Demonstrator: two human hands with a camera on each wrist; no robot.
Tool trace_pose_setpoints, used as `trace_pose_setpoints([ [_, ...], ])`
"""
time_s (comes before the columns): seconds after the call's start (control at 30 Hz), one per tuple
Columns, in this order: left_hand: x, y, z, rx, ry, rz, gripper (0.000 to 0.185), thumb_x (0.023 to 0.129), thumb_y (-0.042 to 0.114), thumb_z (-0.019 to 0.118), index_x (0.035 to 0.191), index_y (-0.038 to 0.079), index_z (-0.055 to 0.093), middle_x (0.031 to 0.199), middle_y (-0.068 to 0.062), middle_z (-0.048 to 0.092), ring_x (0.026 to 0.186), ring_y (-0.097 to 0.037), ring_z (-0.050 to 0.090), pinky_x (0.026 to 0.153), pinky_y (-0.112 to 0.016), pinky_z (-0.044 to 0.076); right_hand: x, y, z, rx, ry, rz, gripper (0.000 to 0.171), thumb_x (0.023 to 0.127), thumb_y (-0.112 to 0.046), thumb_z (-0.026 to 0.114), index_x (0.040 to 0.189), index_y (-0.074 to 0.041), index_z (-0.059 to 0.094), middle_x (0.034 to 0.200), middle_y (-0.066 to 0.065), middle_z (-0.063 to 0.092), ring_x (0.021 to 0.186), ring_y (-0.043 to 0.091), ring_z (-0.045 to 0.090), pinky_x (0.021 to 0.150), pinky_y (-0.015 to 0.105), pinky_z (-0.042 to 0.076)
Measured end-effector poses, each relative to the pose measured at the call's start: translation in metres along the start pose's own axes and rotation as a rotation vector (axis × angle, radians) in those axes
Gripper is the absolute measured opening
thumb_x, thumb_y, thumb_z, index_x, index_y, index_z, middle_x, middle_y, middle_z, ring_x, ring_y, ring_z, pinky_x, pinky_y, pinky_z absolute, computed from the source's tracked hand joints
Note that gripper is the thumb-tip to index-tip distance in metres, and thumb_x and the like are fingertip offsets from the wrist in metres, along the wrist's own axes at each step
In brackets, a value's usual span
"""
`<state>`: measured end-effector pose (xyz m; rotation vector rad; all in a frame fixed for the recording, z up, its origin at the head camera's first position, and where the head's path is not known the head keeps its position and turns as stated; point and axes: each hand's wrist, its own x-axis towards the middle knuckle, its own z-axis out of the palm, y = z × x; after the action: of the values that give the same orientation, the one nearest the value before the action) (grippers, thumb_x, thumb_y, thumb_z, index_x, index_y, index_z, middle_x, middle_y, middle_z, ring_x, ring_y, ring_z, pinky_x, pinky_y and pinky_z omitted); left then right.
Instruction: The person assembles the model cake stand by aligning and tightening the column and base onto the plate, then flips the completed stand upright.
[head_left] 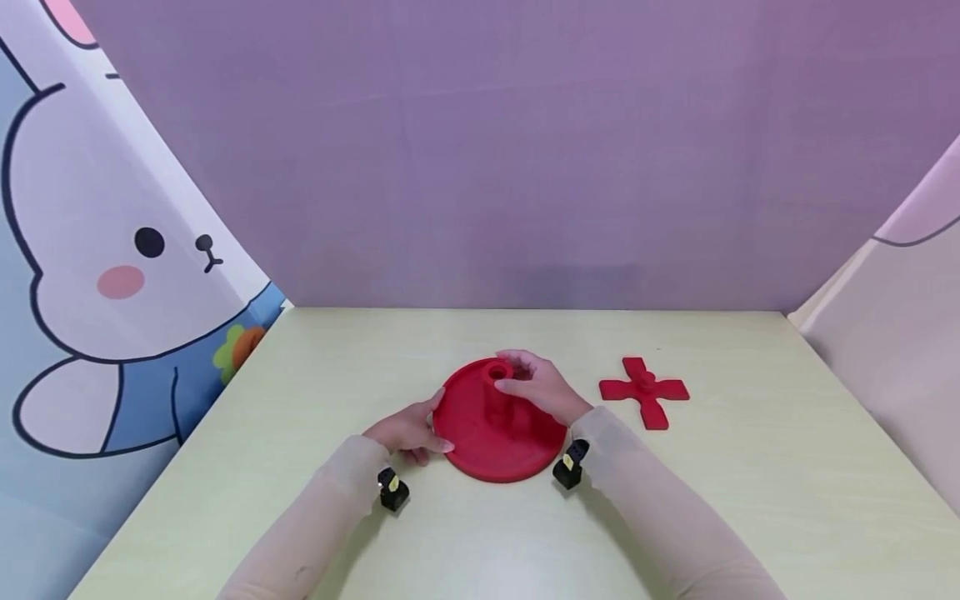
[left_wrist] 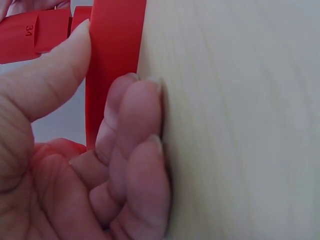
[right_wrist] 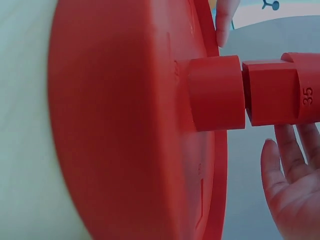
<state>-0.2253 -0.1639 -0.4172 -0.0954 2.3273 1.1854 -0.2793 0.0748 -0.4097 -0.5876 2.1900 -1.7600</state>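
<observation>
A shallow red round base [head_left: 476, 454] with a raised rim lies on the table. My left hand [head_left: 405, 429] pinches its left edge, thumb at the top of the rim and the other fingers low against its side. With the thumb in front and fingers behind, my right hand [head_left: 546, 390] holds a hollow red tube [head_left: 497, 398] upright over the middle of the base. The tube's narrower squared end meets a short round socket [right_wrist: 217, 92] on the base, a thin dark seam showing between them. The number 35 is marked on the tube in the right wrist view.
A flat red four-armed cross piece [head_left: 645, 387] with a small central knob lies to the right of the base on the pale wooden table [head_left: 360, 358]. A purple panel [head_left: 525, 167] stands behind the table, with cartoon-printed cloth [head_left: 97, 208] at the left.
</observation>
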Motion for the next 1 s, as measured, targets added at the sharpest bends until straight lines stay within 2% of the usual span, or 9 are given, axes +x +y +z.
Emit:
trace_pose_setpoints([
  [0.23, -0.004, 0.000, 0.002, 0.021, 0.001, -0.004, 0.099, 0.080, 0.018, 0.078, 0.155, 0.019, 0.013, 0.107, -0.010, 0.055, 0.060, -0.023, 0.057, 0.056, -0.030, 0.048, 0.001, 0.002, 0.006, -0.049, 0.030, 0.024, 0.051, 0.087, -0.015, 0.071, 0.133, -0.004, 0.053, 0.116, 0.011, 0.058, 0.102, 0.024, 0.054, 0.081, 0.037, 0.053],
  [0.4, -0.005, 0.000, 0.002, 0.028, 0.003, -0.007, 0.099, 0.081, 0.018, 0.077, 0.155, 0.018, 0.013, 0.105, -0.010, 0.054, 0.060, -0.023, 0.056, 0.056, -0.030, 0.048, 0.001, 0.003, 0.012, -0.069, 0.112, 0.007, 0.044, 0.085, -0.017, 0.074, 0.124, -0.004, 0.057, 0.108, 0.008, 0.060, 0.095, 0.022, 0.055, 0.077, 0.031, 0.051],
  [0.57, -0.005, 0.002, 0.001, 0.039, 0.009, -0.017, 0.099, 0.080, 0.019, 0.078, 0.155, 0.017, 0.013, 0.102, -0.010, 0.055, 0.061, -0.023, 0.056, 0.057, -0.031, 0.048, -0.001, 0.002, 0.016, -0.065, 0.160, 0.014, 0.044, 0.083, -0.016, 0.076, 0.120, -0.004, 0.055, 0.108, 0.010, 0.059, 0.095, 0.024, 0.055, 0.077, 0.032, 0.050],
  [0.8, -0.006, 0.002, 0.001, 0.031, 0.002, -0.003, 0.098, 0.081, 0.018, 0.077, 0.155, 0.017, 0.011, 0.098, -0.011, 0.055, 0.060, -0.023, 0.056, 0.056, -0.031, 0.048, -0.005, 0.002, 0.009, -0.013, 0.082, -0.010, 0.057, 0.088, -0.012, 0.069, 0.139, -0.004, 0.045, 0.127, 0.015, 0.054, 0.110, 0.029, 0.053, 0.086, 0.036, 0.051],
  [1.0, -0.006, 0.001, 0.000, 0.025, 0.007, -0.002, 0.099, 0.081, 0.019, 0.077, 0.155, 0.018, 0.011, 0.101, -0.011, 0.055, 0.060, -0.023, 0.057, 0.056, -0.031, 0.049, -0.009, 0.001, 0.005, -0.003, 0.007, -0.041, 0.055, 0.089, -0.006, 0.066, 0.140, 0.000, 0.045, 0.126, 0.017, 0.055, 0.107, 0.028, 0.056, 0.084, 0.035, 0.053],
])
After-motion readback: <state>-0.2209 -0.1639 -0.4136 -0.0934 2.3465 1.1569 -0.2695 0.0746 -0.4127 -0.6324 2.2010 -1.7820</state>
